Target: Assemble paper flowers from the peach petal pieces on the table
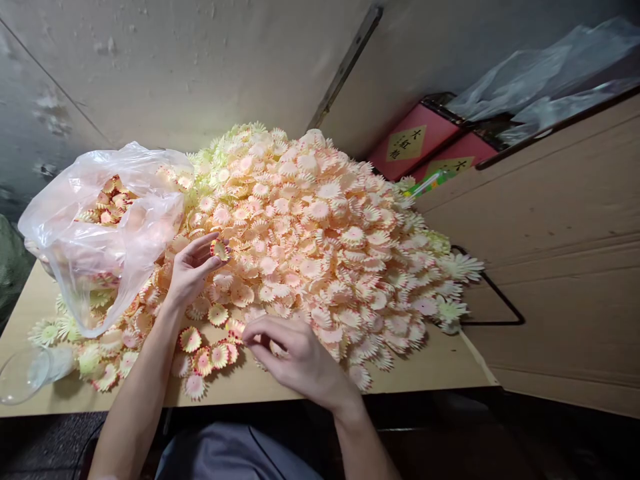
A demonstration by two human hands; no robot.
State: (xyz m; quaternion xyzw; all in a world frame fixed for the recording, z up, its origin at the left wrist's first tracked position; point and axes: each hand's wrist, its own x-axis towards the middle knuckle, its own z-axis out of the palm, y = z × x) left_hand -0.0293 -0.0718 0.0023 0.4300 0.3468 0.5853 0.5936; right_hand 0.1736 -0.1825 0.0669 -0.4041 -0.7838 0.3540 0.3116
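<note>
A big heap of pale pink and cream artificial flower petals covers the wooden table. My left hand is raised over the heap's left side and pinches one small petal piece between thumb and fingertips. Nearer the front edge, my right hand rests on the table with its fingers curled down onto loose petals; whether it grips one is hidden.
A clear plastic bag with more petals lies at the left. Yellow-green petals and a clear plastic piece sit at the front left. Cardboard and red boxes stand at the right.
</note>
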